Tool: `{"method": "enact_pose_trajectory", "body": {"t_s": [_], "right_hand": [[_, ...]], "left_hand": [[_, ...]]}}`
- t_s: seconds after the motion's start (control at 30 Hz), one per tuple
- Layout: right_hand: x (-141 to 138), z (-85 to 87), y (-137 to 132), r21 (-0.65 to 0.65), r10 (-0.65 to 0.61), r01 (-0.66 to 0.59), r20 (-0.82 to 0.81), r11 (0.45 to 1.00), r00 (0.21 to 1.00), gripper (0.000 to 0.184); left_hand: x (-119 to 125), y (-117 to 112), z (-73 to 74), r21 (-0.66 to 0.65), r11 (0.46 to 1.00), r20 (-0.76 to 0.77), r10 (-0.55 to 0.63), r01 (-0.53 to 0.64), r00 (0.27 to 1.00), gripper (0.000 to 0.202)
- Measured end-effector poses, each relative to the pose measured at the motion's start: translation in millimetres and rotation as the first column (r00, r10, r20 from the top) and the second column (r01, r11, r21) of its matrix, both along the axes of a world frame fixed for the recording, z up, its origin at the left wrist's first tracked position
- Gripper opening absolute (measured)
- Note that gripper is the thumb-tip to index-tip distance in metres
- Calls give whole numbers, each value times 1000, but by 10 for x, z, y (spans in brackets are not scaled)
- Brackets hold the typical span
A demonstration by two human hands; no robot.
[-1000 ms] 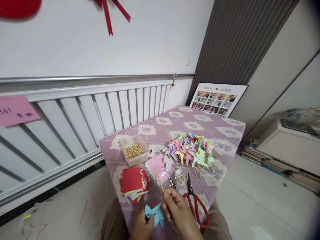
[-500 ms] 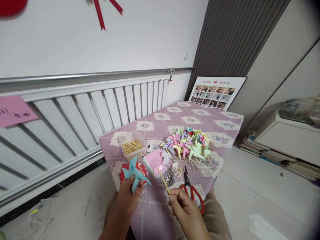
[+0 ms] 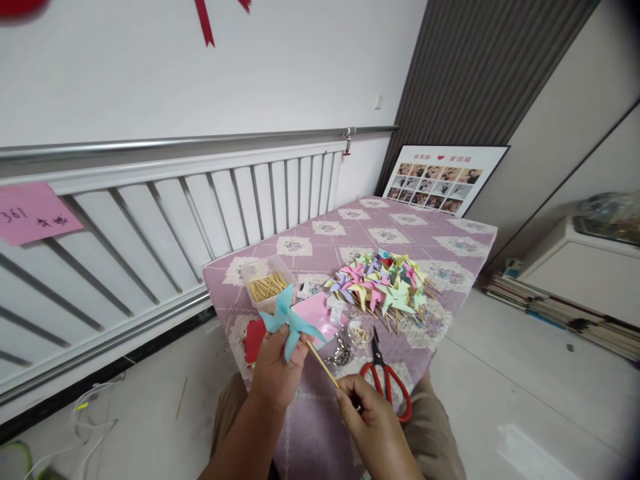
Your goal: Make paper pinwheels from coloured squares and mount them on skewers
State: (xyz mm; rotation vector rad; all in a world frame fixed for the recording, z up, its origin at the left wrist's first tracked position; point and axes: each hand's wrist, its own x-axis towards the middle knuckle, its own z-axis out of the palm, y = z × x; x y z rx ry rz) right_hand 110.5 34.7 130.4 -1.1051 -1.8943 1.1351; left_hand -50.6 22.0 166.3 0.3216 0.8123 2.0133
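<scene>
Blue pinwheel [image 3: 296, 323] moved nearer stick [image 3: 323, 363], between left fingers [image 3: 281, 336]; right fingers [image 3: 352, 383] pinch stick.

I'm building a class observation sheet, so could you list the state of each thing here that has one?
Blue pinwheel: folded into blades, held in the left hand
Stick: held in the right hand, tip close to the left hand
Pile of pinwheels: folded, heaped on the table
Stick box: open, holding many sticks
Round tub: holding small pieces
Scissors: unheld, blades look closed
Pink paper: flat, unfolded
Red paper: flat, partly hidden
</scene>
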Motion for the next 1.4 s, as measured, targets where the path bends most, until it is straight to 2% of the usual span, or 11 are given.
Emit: {"method": "enact_pose_trajectory", "body": {"t_s": [0.23,0.33,0.47,0.63,0.7,0.8,0.93,1.03,1.23,1.33,1.4], "right_hand": [[-12,22,6,110,-5,-4,84,994,996,17],[-24,29,8,141,3,-18,107,990,994,17],[-59,66,-1,162,39,-64,152,985,988,18],[3,84,44,97,85,-106,196,990,977,19],[58,79,78,79,66,-82,179,994,982,21],[106,83,105,50,13,-18,86,999,996,21],[74,106,77,-45,-71,67,-102,997,992,18],[34,112,52,-135,-128,99,-229,986,965,19],[28,100,46,-281,-224,127,-348,951,910,25],[42,94,39,-285,-250,145,-378,947,891,25],[44,88,33,-281,-266,157,-407,947,874,23]], "left_hand": [[103,-66,-24,-38,999,-88,20,-23,996,14],[144,-123,27,-108,994,-114,17,-29,993,19],[201,-136,68,-212,977,-239,-24,-28,971,23],[53,-91,83,-214,962,-371,79,-167,925,19],[-53,-98,91,-213,944,-476,125,-252,871,17],[-170,-135,63,-192,896,-683,171,-400,711,18],[-237,-196,-80,-198,861,-874,62,-469,481,19],[-257,-232,-215,-207,851,-924,-8,-483,382,21],[-235,-291,-376,-228,846,-938,-59,-482,341,25],[-224,-361,-399,-281,845,-924,-109,-456,366,28],[-211,-410,-412,-328,840,-902,-142,-432,408,31]]}}
